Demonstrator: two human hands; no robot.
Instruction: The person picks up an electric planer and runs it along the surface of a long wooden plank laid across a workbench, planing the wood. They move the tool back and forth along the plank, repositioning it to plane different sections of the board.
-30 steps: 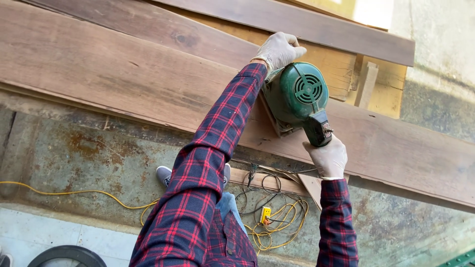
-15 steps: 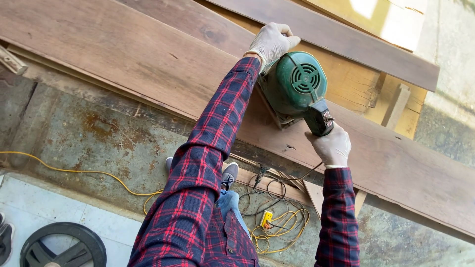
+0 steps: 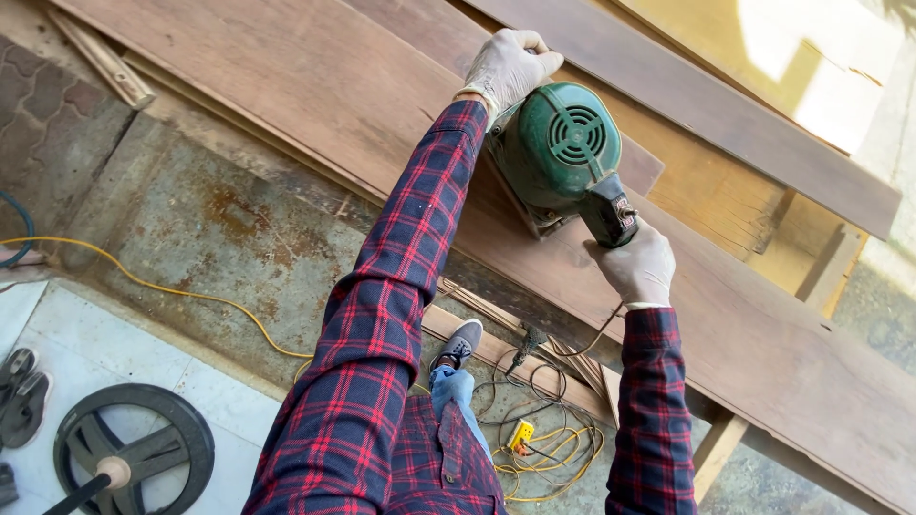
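A green power sander (image 3: 561, 153) rests flat on a long brown wooden plank (image 3: 286, 86). My left hand (image 3: 510, 65), in a light work glove, presses on the front of the sander's body. My right hand (image 3: 637, 267), also gloved, grips the sander's black rear handle (image 3: 611, 215). Both arms wear red and navy plaid sleeves. The tool's cord drops from the handle toward the floor.
More planks (image 3: 687, 95) lie beyond the sander, on a wooden support. Below, a yellow cable (image 3: 162, 286) crosses the stained concrete floor, and tangled cords with a yellow plug block (image 3: 520, 436) lie by my grey shoe (image 3: 458, 345). A black wheel (image 3: 134, 448) lies at the lower left.
The view has shifted, showing more floor and the black wheel at lower left. Both hands have stayed on the sander, which has slid slightly along the plank.
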